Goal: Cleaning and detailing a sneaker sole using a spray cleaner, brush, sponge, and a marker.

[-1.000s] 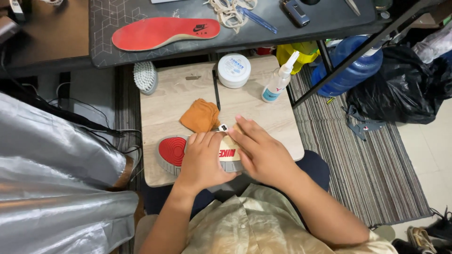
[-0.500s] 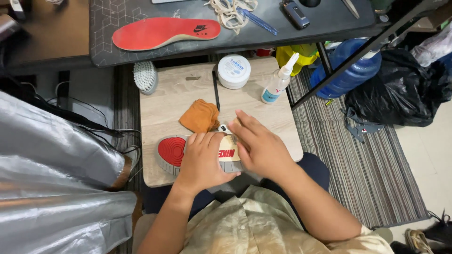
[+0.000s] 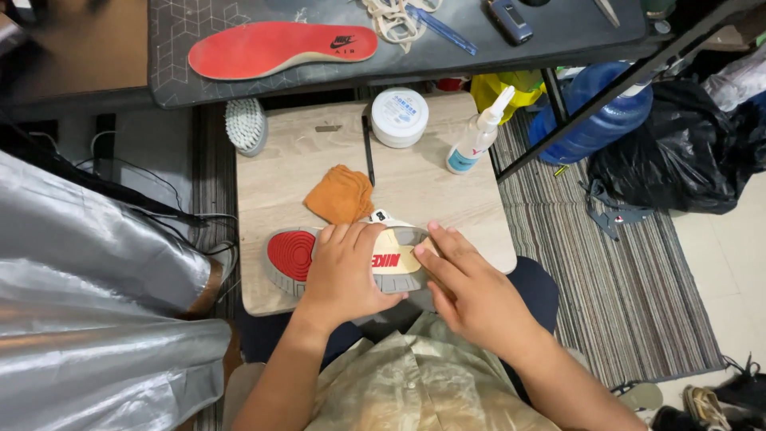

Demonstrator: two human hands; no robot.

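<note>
Head view: left hand [image 3: 343, 271] grips one upturned shoe [image 3: 319, 257]; right hand [image 3: 471, 291] seemingly flat, fingers on sole.

Left hand [image 3: 345, 267] lies palm down, fingers curled closed in a grip; right hand [image 3: 471, 291] flat, fingers extended.

The scene is evenly and fairly brightly lit by soft light from above, with no harsh glare. The pale wooden bench [image 3: 415, 191] reads clearly, and only faint shadows lie beneath the hands. Under the dark upper table [image 3: 558, 32] the light falls off into deep shade at the top left. The grey sheet [image 3: 88, 319] carries a dull sheen. Focus is sharp throughout; straight lines bow slightly toward the edges.
</note>
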